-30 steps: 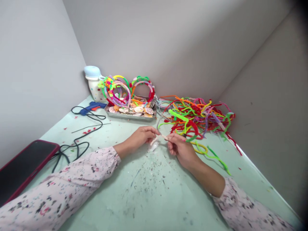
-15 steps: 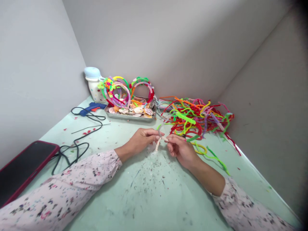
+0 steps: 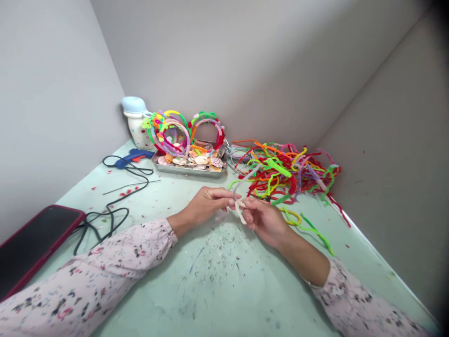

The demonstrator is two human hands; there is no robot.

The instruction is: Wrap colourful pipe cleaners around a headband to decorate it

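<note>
Walls: plain grey walls (image 3: 224, 56) meet in a corner behind the table, a soft shadow slanting over the back one.
Curved band: and here it is, the curved band (image 3: 278, 167) arching just past the fingertips, fuzzy bright green, red and deeper green, with a bare grey stretch by the left hand.
Pale strip: a short, fuzzy pale strip (image 3: 240, 214) crosses the grey end between the two hands, one tail hanging down.
Left hand: the left hand (image 3: 205, 206) comes in low, thumb and fingers pinched together on the grey end.
Right hand: the right hand (image 3: 264, 220) sits opposite, fingers curled, thumb and forefinger closed on the strip.
Tabletop: pale green tabletop (image 3: 217, 290), dark smudges, red scraps.
Back row: metal tray (image 3: 191, 173) of shells (image 3: 201, 160), colourful hoops (image 3: 188, 138) above, fuzzy stems (image 3: 312, 174) heaped on the right.
</note>
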